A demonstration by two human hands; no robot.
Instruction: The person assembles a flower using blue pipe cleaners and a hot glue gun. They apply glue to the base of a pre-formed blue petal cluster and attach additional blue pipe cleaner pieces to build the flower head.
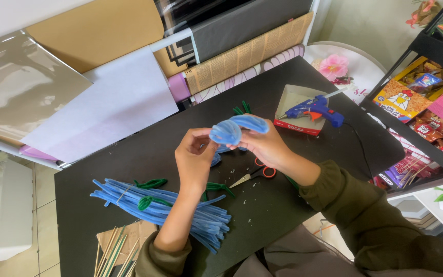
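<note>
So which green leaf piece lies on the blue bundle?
The lower green leaf, resting across the blue bundle; the upper one lies on the table by it.

sleeves: olive-green, long, pushed up past wrists | hands [195,154] bare, no rings/watch | lap: grey fabric

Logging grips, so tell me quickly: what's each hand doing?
Left hand: closed, pinching the blue flower.
Right hand: closed, holding the same flower.

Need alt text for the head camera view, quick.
Both hands, left hand and right hand, hold a curled blue pipe-cleaner shape above a black table. A bundle of blue pipe cleaners lies at left, scissors below the hands, a blue glue gun behind.
</note>
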